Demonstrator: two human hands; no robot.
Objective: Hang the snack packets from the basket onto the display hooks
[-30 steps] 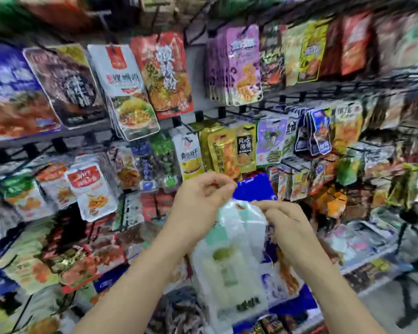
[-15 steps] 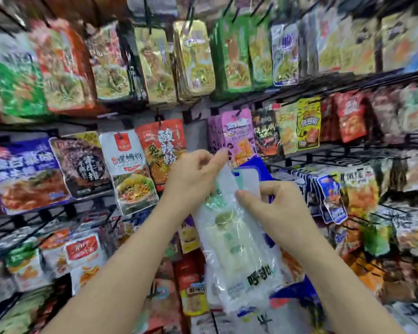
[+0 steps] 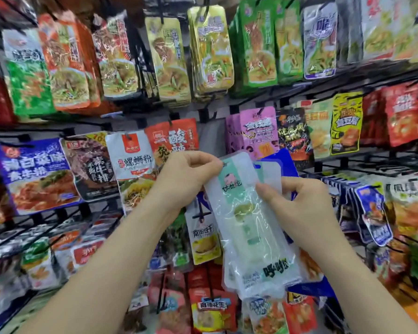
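Closest to the camera, two bare forearms reach up from the bottom edge towards a wall of hanging snacks. The left hand (image 3: 188, 179) pinches the top left corner of the front clear snack packet (image 3: 249, 237) between thumb and forefinger, its other fingers curled. The right hand (image 3: 307, 208) grips the right edge of a fanned bundle of the same packets, thumb pressed on the front and fingers wrapped behind. A blue packet (image 3: 285, 160) sits at the back of the bundle, which is held in the air in front of the middle rows. The basket is not in view.

The packets look light and thin, made of glossy, floppy film, so they probably slide against each other and sag if held low. The flat sealed strip at the top looks like the stiffest and safest place to hold.

Just behind the hands hang a small yellow packet (image 3: 204, 239), an orange-red packet (image 3: 176, 138) and pink packets (image 3: 258, 131). Black display hooks (image 3: 204, 115) jut out between them. Farther up, gold packets (image 3: 210, 51) fill the top row.
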